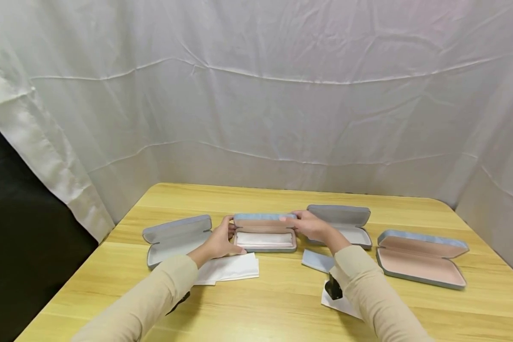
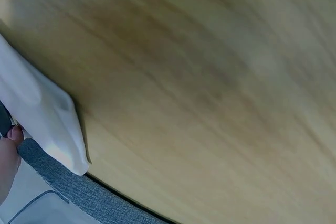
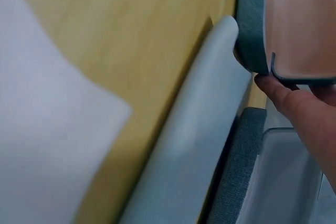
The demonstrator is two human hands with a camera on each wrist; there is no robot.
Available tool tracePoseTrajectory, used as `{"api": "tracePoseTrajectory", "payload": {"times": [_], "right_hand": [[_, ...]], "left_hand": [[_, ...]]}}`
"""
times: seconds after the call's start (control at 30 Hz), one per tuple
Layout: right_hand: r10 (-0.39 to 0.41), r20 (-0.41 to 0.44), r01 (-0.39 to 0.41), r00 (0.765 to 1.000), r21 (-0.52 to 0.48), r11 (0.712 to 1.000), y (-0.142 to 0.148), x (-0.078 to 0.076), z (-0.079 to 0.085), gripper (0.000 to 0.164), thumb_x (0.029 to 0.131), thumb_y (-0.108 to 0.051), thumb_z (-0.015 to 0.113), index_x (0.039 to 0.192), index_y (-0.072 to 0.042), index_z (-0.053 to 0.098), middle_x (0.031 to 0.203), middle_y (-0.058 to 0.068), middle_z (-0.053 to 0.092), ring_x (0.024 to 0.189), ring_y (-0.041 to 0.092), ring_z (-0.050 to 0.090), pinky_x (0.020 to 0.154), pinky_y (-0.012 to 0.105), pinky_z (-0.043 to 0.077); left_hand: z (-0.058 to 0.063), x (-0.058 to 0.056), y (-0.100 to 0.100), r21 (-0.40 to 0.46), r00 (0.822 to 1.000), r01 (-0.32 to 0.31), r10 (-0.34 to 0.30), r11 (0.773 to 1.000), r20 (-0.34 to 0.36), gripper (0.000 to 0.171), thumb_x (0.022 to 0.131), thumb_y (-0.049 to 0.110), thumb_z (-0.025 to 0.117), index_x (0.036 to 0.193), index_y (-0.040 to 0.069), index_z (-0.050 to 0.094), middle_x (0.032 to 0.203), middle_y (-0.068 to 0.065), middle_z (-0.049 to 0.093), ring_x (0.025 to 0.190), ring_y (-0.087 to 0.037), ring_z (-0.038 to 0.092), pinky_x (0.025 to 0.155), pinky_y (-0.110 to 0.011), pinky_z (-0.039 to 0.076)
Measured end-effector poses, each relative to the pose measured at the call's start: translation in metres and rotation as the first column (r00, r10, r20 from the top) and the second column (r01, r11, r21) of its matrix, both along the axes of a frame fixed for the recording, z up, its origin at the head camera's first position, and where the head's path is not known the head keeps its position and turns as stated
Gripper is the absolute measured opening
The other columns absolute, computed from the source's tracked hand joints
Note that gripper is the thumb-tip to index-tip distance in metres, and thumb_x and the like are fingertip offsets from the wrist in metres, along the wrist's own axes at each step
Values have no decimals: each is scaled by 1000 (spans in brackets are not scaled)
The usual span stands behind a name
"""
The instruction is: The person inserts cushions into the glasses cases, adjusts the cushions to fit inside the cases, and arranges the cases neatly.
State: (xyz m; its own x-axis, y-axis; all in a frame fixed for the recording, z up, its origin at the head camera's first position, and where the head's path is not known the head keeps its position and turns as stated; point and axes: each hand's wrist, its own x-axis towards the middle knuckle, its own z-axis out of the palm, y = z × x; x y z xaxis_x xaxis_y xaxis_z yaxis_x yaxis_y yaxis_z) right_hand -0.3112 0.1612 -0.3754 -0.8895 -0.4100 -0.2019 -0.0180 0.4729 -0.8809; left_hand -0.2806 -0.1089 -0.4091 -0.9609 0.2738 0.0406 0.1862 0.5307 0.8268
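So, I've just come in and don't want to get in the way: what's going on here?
A person is holding the middle case open with both hands: the left hand grips its left end, the right hand the right end of its lid. A folded white cloth lies inside. Three other cases stand open: the left case, the rear case and the right case. A blue cloth lies outside the cases.
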Motion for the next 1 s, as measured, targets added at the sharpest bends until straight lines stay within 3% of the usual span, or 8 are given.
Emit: {"api": "tracePoseTrajectory", "payload": {"times": [0.07,0.1,0.2,0.27,0.33,0.37,0.83,1.0], "right_hand": [[16,2,-16,1000,6,1000,1,-1,1,67,94,-37,52,140,6,31,105,21,54,92,29,54,87,39,45],[22,-2,-22,1000,13,1000,1,-1,1,65,93,-38,53,139,5,33,92,18,52,78,26,49,79,37,44],[48,-35,-45,998,64,997,2,-1,2,62,93,-41,52,136,2,39,92,16,52,79,26,50,79,39,44],[58,-42,-54,997,97,994,2,0,2,65,93,-42,52,139,1,36,121,22,51,110,34,50,95,47,42],[73,-49,-66,996,129,989,2,0,2,67,94,-42,51,142,1,32,145,22,32,135,38,29,107,54,31],[80,-46,-73,996,136,988,2,0,2,68,94,-42,50,142,1,31,148,23,28,137,39,24,108,55,27],[142,-69,-133,988,118,984,5,6,-2,70,90,-34,59,142,3,30,148,23,27,137,38,25,110,53,26],[207,-200,-160,958,231,960,5,11,-5,74,84,-30,68,139,5,33,141,23,36,123,35,41,101,50,36]], "left_hand": [[0,-1,0,24,1000,0,0,1000,9,98,67,6,82,143,-2,19,128,-20,48,122,-35,47,104,-45,38],[0,-1,0,34,1000,0,0,999,12,99,67,5,82,143,-2,19,128,-21,48,122,-35,46,104,-45,38],[0,-1,0,58,1000,-5,3,998,27,98,67,4,82,143,-2,19,129,-21,48,123,-35,46,105,-45,37],[1,0,0,51,1000,-4,3,999,26,98,67,4,82,142,-2,20,130,-22,47,123,-35,46,105,-45,37],[1,0,0,35,1000,-1,0,999,27,97,67,5,82,142,-3,21,130,-22,47,123,-35,46,105,-45,38],[1,0,-1,25,1000,-1,0,1000,27,97,67,6,82,142,-3,21,130,-21,47,123,-35,46,104,-44,39],[3,1,-1,-51,1000,12,-12,999,9,90,66,10,83,139,2,30,126,-19,47,118,-32,48,99,-45,42],[3,1,-1,-86,1000,9,-10,996,-15,89,67,12,83,139,3,30,125,-18,50,112,-29,50,93,-44,44]]}}
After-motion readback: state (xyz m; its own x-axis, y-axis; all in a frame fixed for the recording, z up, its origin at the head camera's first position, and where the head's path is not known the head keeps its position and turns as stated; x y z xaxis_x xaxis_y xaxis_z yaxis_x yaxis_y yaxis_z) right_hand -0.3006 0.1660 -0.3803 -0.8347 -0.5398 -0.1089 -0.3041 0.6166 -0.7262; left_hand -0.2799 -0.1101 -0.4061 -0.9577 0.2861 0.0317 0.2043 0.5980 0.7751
